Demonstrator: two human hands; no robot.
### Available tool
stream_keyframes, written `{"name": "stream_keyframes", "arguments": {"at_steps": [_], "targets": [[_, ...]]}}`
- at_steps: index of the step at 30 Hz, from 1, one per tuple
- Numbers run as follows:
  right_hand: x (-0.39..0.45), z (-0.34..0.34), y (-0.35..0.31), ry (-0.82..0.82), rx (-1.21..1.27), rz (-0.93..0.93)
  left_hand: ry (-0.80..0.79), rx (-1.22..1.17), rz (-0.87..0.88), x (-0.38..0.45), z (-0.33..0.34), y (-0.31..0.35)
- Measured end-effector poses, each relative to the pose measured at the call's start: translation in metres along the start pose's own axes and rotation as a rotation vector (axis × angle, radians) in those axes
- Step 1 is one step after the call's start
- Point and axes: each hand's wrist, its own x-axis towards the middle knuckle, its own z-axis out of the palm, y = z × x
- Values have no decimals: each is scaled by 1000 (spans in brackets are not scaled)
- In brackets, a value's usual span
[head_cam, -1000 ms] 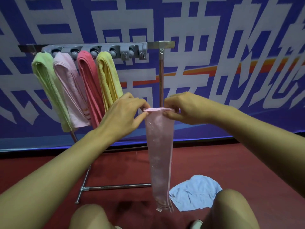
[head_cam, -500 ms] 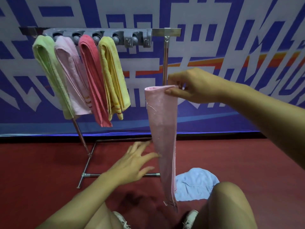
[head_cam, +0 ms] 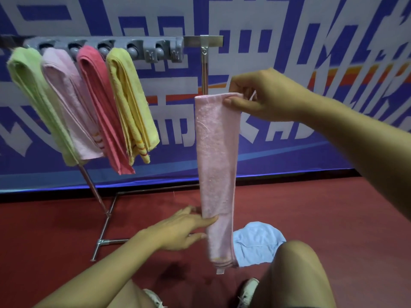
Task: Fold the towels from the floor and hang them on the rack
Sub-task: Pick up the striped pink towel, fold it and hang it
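The left hand touched the hanging pink towel low down, fingers straight. The right hand pinched its top fold. Beyond, a blue towel lay on the floor; four hung on the rack.

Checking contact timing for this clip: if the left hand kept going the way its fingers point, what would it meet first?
The left hand points right, fingertips already at the hanging pink towel, so it meets that towel's lower part first. The blue towel lies beyond, on the floor.
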Motion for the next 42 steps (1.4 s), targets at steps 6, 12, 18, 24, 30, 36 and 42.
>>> {"name": "stream_keyframes", "arguments": {"at_steps": [6,12,18,24,30,36,42], "targets": [[3,4,16,77,-7,82,119,-306,-116,-9,-1,15],[5,55,31,-359,-315,327,88,-219,-36,-7,-21,32],[-60,116,33,-721,-146,358,137,-282,-30,1,-47,35],[-140,158,30,-649,751,505,189,-552,-84,-4,-58,26],[-141,169,27,-368,730,385,174,-684,-93,-9,-79,33],[-121,165,17,-207,710,321,258,-892,-95,-14,-102,37],[-112,165,6,-168,799,314,247,-970,-120,-18,-110,35]]}}
